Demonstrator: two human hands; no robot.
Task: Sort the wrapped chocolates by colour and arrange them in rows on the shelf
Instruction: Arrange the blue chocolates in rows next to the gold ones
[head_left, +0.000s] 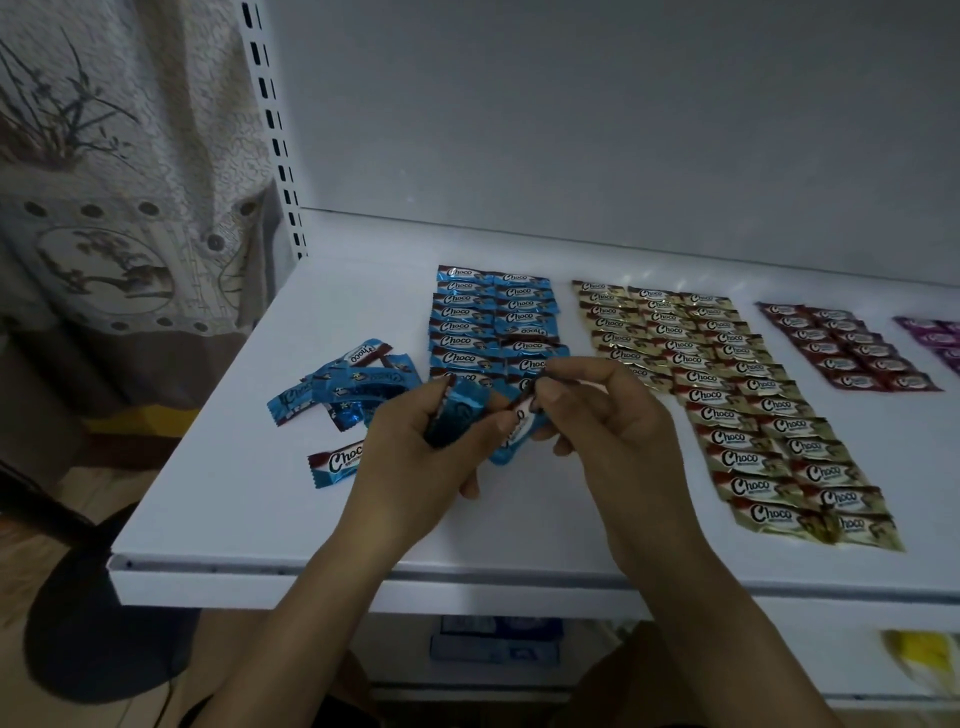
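My left hand (415, 452) grips a small bunch of blue wrapped chocolates (457, 415) above the white shelf (234, 519). My right hand (608, 415) pinches the end of one blue chocolate (517, 431) from that bunch. Behind my hands lie two rows of blue chocolates (488, 322). To their right are rows of gold chocolates (727, 395), then red ones (841, 348), then purple ones (935, 338) at the frame's edge. A loose heap of blue chocolates (343, 387) lies to the left, and one single blue chocolate (335, 462) sits nearer the shelf's front.
A slotted white upright (275, 130) rises at the shelf's left rear, with a patterned curtain (119, 182) beside it. A dark round object (104, 613) stands on the floor at the lower left. Blue packs (496, 642) and something yellow (919, 654) show on a lower shelf.
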